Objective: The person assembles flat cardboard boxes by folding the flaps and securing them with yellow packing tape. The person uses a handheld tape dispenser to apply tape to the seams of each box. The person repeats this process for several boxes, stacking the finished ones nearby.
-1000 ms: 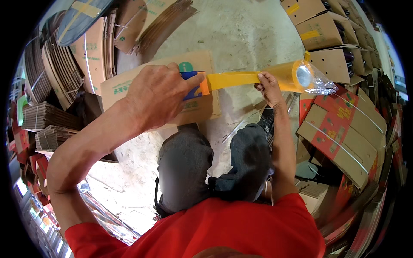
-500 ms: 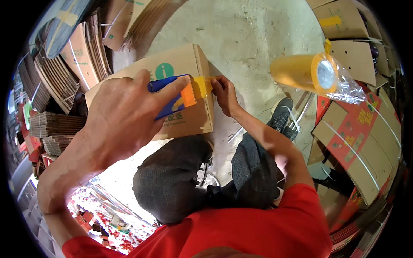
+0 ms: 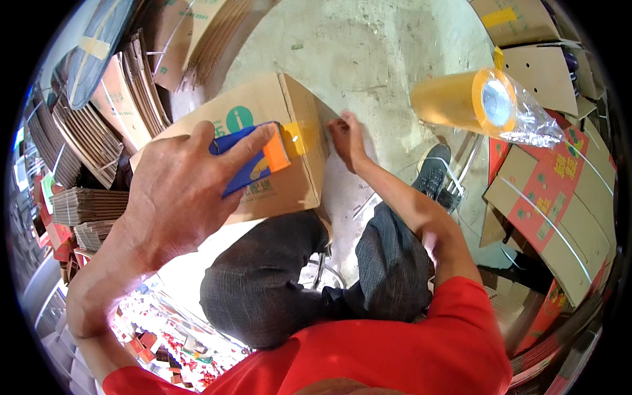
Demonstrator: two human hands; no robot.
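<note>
A brown cardboard box with green printing lies tilted in front of my knees. My left hand grips a blue tape dispenser with an orange front, its index finger stretched along the top. From the orange front a strip of yellow tape runs over the box's right edge onto its end face. Beside that end face is my right hand, with its fingers curled. Whatever may be between those fingers is hidden.
A wrapped stack of yellow tape rolls stands to the right on the floor. Bundles of flattened cartons line the left. Strapped red and brown cartons sit at the right, near my shoe.
My right hand has shifted slightly right and down from the tape end, which now reaches onto the box's end face. The left hand and dispenser have moved slightly left and down.
</note>
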